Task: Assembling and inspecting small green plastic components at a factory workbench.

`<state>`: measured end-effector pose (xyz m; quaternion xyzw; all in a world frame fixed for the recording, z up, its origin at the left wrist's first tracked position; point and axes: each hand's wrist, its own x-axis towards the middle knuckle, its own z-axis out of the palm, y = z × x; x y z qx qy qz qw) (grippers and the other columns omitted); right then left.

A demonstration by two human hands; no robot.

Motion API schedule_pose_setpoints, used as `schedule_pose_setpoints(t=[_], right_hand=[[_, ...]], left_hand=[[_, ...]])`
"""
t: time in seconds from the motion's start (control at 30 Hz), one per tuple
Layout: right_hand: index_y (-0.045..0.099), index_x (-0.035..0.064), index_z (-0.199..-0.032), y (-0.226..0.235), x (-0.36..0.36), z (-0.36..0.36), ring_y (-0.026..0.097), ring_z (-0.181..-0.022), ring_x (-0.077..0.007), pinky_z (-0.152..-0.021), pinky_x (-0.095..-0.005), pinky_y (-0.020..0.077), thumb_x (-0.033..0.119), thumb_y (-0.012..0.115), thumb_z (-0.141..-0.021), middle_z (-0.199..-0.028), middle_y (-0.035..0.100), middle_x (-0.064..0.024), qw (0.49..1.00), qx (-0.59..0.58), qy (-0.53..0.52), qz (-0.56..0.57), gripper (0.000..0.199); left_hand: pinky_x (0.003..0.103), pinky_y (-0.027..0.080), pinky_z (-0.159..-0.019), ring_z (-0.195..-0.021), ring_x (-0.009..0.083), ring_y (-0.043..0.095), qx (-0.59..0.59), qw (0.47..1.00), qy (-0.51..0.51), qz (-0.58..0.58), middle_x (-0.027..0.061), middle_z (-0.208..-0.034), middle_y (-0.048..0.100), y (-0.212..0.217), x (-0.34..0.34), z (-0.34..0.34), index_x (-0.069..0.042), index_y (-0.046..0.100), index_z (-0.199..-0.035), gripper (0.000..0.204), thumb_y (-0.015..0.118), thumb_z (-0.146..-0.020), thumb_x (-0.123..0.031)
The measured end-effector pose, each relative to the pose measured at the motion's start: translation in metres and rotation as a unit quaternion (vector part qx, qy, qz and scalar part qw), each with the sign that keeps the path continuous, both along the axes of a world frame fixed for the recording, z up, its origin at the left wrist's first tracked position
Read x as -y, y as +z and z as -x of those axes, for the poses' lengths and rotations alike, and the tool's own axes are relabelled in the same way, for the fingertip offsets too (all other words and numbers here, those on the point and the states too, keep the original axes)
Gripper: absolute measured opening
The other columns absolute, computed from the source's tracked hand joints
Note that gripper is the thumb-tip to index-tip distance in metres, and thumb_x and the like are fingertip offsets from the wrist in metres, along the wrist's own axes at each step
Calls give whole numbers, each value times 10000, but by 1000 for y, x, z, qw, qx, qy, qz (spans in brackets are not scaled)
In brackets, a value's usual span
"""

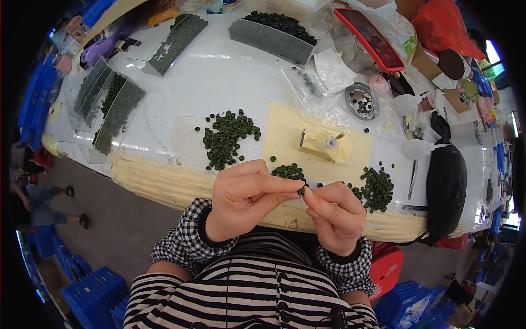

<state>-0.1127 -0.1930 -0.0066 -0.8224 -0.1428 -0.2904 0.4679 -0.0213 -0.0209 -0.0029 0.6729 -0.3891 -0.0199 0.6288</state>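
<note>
my left hand [244,200] and my right hand [335,216] meet in front of my chest, just off the near edge of the white table [230,82]. between them is one small dark green disc [301,191]: my left thumb and forefinger are pinched on it, and my right fingertips close on it from the other side, so both hands are clamped on the same piece. it sits in the air over the padded cream edge strip [159,183], not touching the tabletop.

just beyond my knuckles lies a small pile of green discs [289,171], a bigger loose pile [227,137] to the left and another pile [377,189] to the right. a cream block with a small tool [323,143] stands between them. a black pouch [446,183] lies at the right edge. the near-left floor is open.
</note>
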Motion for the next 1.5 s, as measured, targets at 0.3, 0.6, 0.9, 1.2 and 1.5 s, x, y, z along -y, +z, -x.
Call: schedule_pose_setpoints(t=[0.3, 0.6, 0.9, 1.2, 1.5], right_hand=[[706, 41, -1088, 0, 2, -1, 588, -648, -178, -558, -272, 462, -58, 719, -707, -888, 658, -75, 1000, 1, 16, 7, 394], [703, 42, -1095, 1, -1, 1, 584, -683, -171, -586, -262, 466, -41, 712, -752, -882, 651, -76, 999, -29, 7, -38, 353], [695, 38, -1110, -1, 1, 2, 578, -693, -170, -605, -255, 466, -33, 706, -761, -896, 649, -81, 998, -40, -18, -50, 357], [691, 36, -1121, 0, -2, -1, 584, -701, -172, -604, -258, 473, -40, 718, -739, -892, 652, -80, 998, -37, -28, -34, 390], [691, 33, -1123, 0, -2, -1, 590, -707, -172, -608, -254, 479, -45, 718, -737, -896, 652, -84, 998, -36, -27, -32, 395]], left_hand=[[224, 345, -461, -518, 94, 450, 12, 1000, -15, -9, 16, -599, 500, 2, -3, -1, -67, 741, -992, 278, 750, -732, 31], [216, 289, -448, -503, 67, 397, -23, 1000, -2, 2, -8, -575, 441, -1, 0, 0, -58, 738, -997, 263, 761, -741, 1], [216, 282, -438, -492, 58, 385, 0, 1000, 29, -2, -9, -592, 463, 0, 5, 7, -53, 735, -995, 292, 797, -713, -14], [211, 322, -424, -489, 70, 456, 72, 995, 73, -15, 12, -621, 520, 1, 6, 10, -49, 738, -953, 295, 821, -673, -10], [213, 328, -415, -477, 75, 465, 94, 992, 82, -6, 15, -617, 520, -1, 5, 10, -46, 737, -951, 299, 822, -666, -13]])
